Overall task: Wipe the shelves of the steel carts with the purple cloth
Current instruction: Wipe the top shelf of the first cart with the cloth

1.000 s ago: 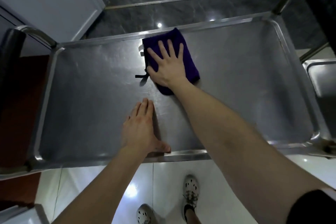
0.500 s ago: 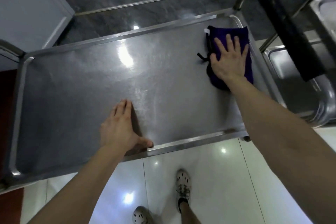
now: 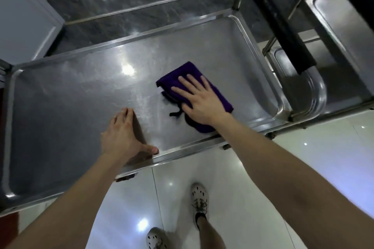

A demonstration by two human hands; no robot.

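The top shelf of a steel cart (image 3: 60, 111) fills the middle of the view. A folded purple cloth (image 3: 174, 79) lies on its right half, near the front rim. My right hand (image 3: 198, 101) presses flat on the cloth with straight, spread fingers. My left hand (image 3: 123, 135) rests flat on the bare steel to the left of the cloth, thumb along the front rim. A black loop of the cloth (image 3: 176, 114) sticks out by my right thumb.
A black-padded push handle (image 3: 281, 24) rises at the cart's right end. A second steel cart (image 3: 340, 26) stands right beside it. A grey cabinet (image 3: 22, 20) is at the far left. Dark stone floor lies behind, white tiles and my feet (image 3: 199, 196) below.
My right hand has slid the cloth from the far right corner back toward the middle and nearer the front rim. My left hand stays planted on the shelf.
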